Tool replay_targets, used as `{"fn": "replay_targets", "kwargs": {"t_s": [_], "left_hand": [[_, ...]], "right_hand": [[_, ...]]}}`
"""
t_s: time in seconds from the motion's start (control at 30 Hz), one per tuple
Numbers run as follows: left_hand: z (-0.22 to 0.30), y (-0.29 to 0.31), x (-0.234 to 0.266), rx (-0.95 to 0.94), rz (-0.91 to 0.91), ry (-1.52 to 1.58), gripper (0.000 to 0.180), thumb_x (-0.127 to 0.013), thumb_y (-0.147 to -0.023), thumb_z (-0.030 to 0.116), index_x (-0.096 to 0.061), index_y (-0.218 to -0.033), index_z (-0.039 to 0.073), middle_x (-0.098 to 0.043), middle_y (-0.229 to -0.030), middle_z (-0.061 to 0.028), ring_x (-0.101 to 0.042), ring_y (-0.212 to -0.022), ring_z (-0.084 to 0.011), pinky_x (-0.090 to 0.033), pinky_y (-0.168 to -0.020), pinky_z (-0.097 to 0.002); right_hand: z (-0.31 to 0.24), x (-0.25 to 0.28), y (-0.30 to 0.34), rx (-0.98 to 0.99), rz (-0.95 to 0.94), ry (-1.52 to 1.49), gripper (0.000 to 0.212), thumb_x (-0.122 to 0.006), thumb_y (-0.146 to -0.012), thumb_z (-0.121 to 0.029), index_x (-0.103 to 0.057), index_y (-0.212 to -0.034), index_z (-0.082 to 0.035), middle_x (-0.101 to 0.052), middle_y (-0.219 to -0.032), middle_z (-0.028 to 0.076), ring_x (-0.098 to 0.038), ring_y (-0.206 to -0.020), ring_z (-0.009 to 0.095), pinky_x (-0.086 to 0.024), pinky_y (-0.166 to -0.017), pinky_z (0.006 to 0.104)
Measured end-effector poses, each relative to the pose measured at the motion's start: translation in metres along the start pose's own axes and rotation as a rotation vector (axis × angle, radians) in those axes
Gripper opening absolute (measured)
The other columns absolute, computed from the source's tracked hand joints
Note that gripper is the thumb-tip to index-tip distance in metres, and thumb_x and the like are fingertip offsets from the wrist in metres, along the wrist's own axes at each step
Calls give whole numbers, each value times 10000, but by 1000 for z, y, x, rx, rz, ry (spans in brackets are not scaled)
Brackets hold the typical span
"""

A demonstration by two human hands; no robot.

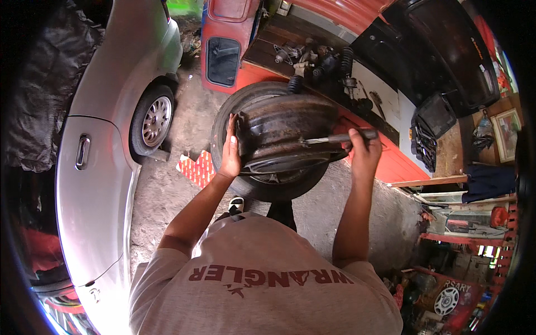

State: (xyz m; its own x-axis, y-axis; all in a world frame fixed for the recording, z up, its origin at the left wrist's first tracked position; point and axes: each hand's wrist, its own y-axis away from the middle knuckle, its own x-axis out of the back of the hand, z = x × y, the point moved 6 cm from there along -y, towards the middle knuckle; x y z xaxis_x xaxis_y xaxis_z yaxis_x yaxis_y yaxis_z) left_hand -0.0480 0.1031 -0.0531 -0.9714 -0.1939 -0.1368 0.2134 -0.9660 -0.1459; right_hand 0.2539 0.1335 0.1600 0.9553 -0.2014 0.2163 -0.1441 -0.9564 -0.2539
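A rusty, bare steel wheel rim (282, 125) stands on edge on top of a tyre lying on the floor (296, 192). With its fingers stretched out, my left hand (231, 151) presses flat against the rim's left edge. My right hand (364, 153) is closed round the dark handle of a tool with a narrow, light metal blade (318, 140). The blade's tip points left and meets the rim's outer surface, as far as I can see. What kind of tool it is does not show clearly.
A silver car (100, 167) stands at the left. Behind the tyre is a red-fronted bench (391, 153) with greasy parts, including a shock absorber (347, 67). An open socket case (427, 134) sits at its right. Red-and-white cardboard (196, 168) lies on the concrete.
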Motion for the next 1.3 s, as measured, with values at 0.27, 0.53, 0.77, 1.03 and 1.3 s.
{"fn": "replay_targets", "kwargs": {"t_s": [0.27, 0.53, 0.77, 1.03, 1.3], "left_hand": [[-21, 4, 5, 103, 56, 44, 795, -210, -983, 634, -132, -1548, 80, -155, -1608, -150, -130, -1490, -304, -53, -1184, -475], [-39, 5, 7, 190, 112, 106, 790, -222, -977, 646, -127, -1554, 115, -146, -1614, -130, -124, -1491, -302, -43, -1179, -498], [-53, 16, 14, 239, 145, 130, 787, -232, -971, 657, -122, -1559, 146, -137, -1620, -112, -119, -1493, -300, -35, -1174, -518], [-68, 19, 24, 245, 139, 165, 784, -244, -965, 670, -117, -1565, 181, -128, -1626, -92, -113, -1495, -297, -26, -1169, -541], [-76, 20, 34, 203, 93, 176, 783, -256, -959, 682, -111, -1571, 216, -119, -1633, -71, -107, -1496, -295, -16, -1164, -563]], "right_hand": [[5, -39, 8, -7, -91, 5, 164, -692, -890, -132, -571, -912, -24, -610, -718, 22, -592, -640, 91, -465, -593, 246], [10, -52, 23, -22, -150, 27, 164, -712, -872, -134, -582, -930, -52, -601, -749, 13, -571, -666, 97, -467, -627, 253], [-3, -26, 15, 19, -63, 26, 134, -685, -887, -105, -574, -906, -33, -613, -759, 20, -579, -658, 93, -464, -610, 248], [20, -27, 29, -24, -18, -212, 104, -658, -909, -83, -571, -931, -32, -611, -756, 27, -593, -653, 94, -469, -598, 237], [105, 79, -11, 8, 426, -564, 326, -612, -963, -272, -544, -1206, -64, -666, -1013, 79, -639, -789, 147, -474, -667, 259]]}}
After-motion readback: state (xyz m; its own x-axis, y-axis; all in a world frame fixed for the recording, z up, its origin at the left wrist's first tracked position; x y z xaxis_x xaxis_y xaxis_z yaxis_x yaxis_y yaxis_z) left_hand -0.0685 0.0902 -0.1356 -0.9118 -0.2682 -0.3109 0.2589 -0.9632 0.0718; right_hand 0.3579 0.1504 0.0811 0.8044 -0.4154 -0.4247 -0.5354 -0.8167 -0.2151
